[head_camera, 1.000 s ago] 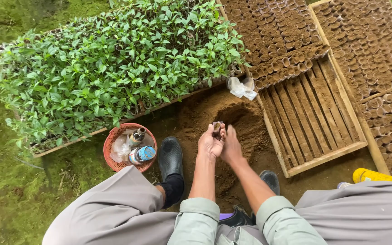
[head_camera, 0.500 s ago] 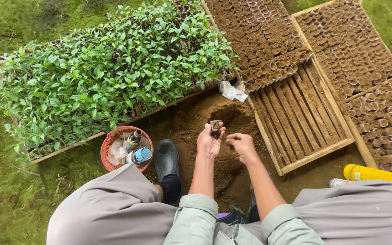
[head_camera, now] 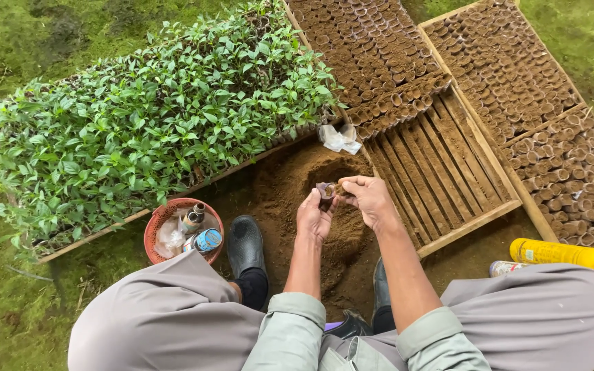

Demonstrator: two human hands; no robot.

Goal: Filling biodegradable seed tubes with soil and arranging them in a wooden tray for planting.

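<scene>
Moved: my right hand (head_camera: 371, 200) is back at the small pot (head_camera: 325, 192); half a second ago it hung lower and apart, over the soil heap (head_camera: 311, 199).
Meaning: I judge the fingers are bringing soil to the pot's mouth, so this pot is partway filled, not finished.
Left hand (head_camera: 314, 218): clenched round the small dark pot, holding it upright above the heap, near the scene's middle.
Right hand: fingers pinched together, touching the pot's rim; whether they carry soil I cannot tell.
Seedling tray (head_camera: 152, 130): one, far left, full of green leafy plants.
Wooden trays of filled pots: two in view, the nearer one (head_camera: 448, 172) with its near half showing bare slats, the other (head_camera: 551, 124) far right; pots too many to count.
Red bowl (head_camera: 182, 230): one, near left, with about two bottles or cans and a plastic scrap.
Yellow bottle (head_camera: 562, 253): one, near right, lying flat.
Black boots: two, the left one (head_camera: 245, 244) beside the bowl.
White scrap (head_camera: 339, 137): one, far edge of the heap.
</scene>
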